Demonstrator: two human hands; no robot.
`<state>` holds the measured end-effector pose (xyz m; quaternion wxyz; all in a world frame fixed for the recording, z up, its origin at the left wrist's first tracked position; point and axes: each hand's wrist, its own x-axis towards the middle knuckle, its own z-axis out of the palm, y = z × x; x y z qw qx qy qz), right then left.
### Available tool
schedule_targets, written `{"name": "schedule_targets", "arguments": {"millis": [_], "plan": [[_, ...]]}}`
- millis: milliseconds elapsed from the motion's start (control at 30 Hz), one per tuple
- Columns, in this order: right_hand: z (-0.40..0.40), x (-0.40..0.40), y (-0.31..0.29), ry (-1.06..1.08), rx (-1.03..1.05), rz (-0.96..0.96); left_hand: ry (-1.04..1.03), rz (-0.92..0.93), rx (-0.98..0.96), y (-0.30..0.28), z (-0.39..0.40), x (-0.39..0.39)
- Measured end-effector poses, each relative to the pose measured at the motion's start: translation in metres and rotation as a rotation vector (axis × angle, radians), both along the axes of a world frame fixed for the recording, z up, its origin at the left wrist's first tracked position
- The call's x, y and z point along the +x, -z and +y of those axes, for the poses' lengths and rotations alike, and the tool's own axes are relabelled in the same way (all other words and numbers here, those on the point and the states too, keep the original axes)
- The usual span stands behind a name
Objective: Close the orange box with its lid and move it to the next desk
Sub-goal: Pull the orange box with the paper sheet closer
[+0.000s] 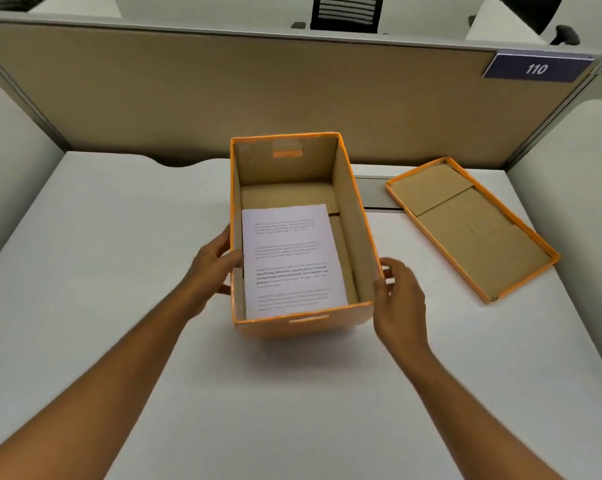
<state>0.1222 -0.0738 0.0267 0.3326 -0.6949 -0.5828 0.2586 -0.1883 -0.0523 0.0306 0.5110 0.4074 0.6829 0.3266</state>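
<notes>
An orange box [356,216] with brown cardboard inside stands open in the middle of the white desk [119,237]. A printed sheet of paper [292,258] lies on its bottom. My left hand [211,268] grips the box's left wall near the front, thumb over the rim. My right hand [398,299] is at the front right corner, fingers apart and just touching or very near the wall. The orange lid [472,225] lies upside down on the desk to the right of the box, its brown inside facing up.
A tan partition [258,98] runs along the desk's far edge, with a blue sign reading 110 [536,68] at its right end. White side panels [569,202] stand left and right. Other desks and a black chair [346,10] show beyond the partition.
</notes>
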Motion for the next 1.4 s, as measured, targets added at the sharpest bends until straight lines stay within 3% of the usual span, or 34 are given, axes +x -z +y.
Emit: {"name": "schedule_targets", "arguments": {"millis": [300,500,600,700,1400], "plan": [[-0.110,-0.041,0.023,0.023,-0.147,0.076,0.163,0.003,-0.071,0.031,-0.066,-0.046],[-0.052,-0.040,0.013,0.028,-0.229,-0.005,0.039,0.055,-0.053,0.037,-0.044,-0.049],[0.003,-0.052,0.008,0.043,-0.295,0.043,-0.058,0.001,-0.035,0.028,-0.017,-0.037],[0.033,-0.068,0.018,0.068,-0.373,0.143,-0.025,-0.032,-0.023,0.030,-0.004,-0.026],[-0.059,-0.081,0.054,0.123,-0.286,0.004,-0.091,0.076,0.091,0.078,-0.086,-0.037]]}}
